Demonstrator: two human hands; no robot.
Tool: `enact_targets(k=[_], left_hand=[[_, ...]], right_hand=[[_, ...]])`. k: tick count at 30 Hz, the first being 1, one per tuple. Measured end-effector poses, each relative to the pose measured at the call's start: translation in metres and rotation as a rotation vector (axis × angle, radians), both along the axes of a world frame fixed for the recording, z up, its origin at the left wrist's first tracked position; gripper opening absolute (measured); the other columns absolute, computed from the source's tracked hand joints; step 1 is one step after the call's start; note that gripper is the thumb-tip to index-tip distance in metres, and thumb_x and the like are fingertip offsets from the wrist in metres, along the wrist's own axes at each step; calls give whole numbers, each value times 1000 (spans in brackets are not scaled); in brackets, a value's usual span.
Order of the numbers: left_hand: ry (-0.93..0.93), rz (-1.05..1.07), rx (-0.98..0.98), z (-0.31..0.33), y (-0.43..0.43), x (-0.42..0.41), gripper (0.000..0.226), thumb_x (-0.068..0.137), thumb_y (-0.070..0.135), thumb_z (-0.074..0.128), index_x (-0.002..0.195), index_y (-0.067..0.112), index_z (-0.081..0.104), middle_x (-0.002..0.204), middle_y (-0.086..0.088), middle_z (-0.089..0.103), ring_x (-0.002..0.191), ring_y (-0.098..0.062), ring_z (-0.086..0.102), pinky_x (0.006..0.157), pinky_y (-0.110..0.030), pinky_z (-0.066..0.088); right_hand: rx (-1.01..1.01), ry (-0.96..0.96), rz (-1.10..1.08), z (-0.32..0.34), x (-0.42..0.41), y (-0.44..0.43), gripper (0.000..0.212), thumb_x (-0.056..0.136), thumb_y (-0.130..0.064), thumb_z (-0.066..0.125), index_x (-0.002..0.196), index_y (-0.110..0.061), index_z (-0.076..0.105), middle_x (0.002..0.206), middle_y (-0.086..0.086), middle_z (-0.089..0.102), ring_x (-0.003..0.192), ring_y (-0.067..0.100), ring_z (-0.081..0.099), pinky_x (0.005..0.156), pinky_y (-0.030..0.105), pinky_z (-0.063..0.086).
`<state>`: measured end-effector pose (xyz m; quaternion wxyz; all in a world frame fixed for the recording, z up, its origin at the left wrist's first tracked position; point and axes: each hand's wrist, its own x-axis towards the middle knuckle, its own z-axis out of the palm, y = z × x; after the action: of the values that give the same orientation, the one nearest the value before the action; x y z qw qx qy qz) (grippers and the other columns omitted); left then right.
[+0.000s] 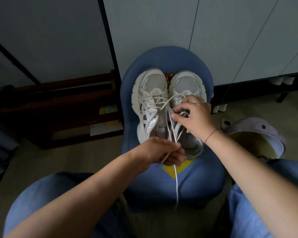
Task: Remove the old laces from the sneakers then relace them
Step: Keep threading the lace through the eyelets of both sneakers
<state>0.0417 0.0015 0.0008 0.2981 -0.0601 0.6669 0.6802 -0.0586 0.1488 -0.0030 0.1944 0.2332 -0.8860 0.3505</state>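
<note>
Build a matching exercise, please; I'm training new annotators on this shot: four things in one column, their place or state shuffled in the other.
Column one:
1. left hand
2. right hand
3. sneakers
4. red thread

Column two:
A. round the right wrist
B. side by side on the blue chair
C. grips the laces near the heels
D. pinches the laces at one sneaker's tongue

Pairs: 1-C, 2-D, 3-B, 4-A.

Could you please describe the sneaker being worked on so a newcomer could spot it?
On the blue stool sit two cream sneakers side by side. It is the sneaker under the right hand, with loose lace strands running to the left hand.
</note>
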Motion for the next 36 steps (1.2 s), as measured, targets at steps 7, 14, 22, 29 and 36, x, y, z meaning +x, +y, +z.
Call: enact_targets(k=[7,14,22,29,36], left_hand=[[-18,-116,-212,0,-18,-7,21,99,15,55,103,1,69,91,-10,74,74,-13,71,69,-20,55],[-229,336,391,6,-3,-23,32,103,31,45,94,8,65,85,-5,75,80,-15,71,86,-32,53],[-67,379,308,1,5,-19,23,104,21,45,98,11,66,71,0,73,62,-10,70,60,-22,58],[47,-141,-51,6,-13,-2,22,102,16,50,96,9,70,89,-9,73,78,-16,70,79,-25,57],[-56,-276,-56,3,-19,2,23,101,19,51,108,5,67,97,-8,72,87,-16,70,84,-25,57]], right_hand=[[-2,9,1,0,0,0,19,67,-38,73,74,-21,75,81,-13,52,87,18,58,79,43,48],[24,27,-8,-1,0,0,19,67,-37,73,74,-20,74,82,-12,52,89,22,59,79,45,48],[26,32,-5,-2,0,0,19,67,-39,71,73,-21,74,82,-13,50,88,20,58,79,45,48],[4,0,0,-1,0,0,19,67,-37,74,75,-20,75,83,-11,53,87,17,57,82,46,46],[14,-10,-16,1,3,-1,20,66,-39,72,73,-21,75,81,-12,51,85,20,59,79,46,48]])
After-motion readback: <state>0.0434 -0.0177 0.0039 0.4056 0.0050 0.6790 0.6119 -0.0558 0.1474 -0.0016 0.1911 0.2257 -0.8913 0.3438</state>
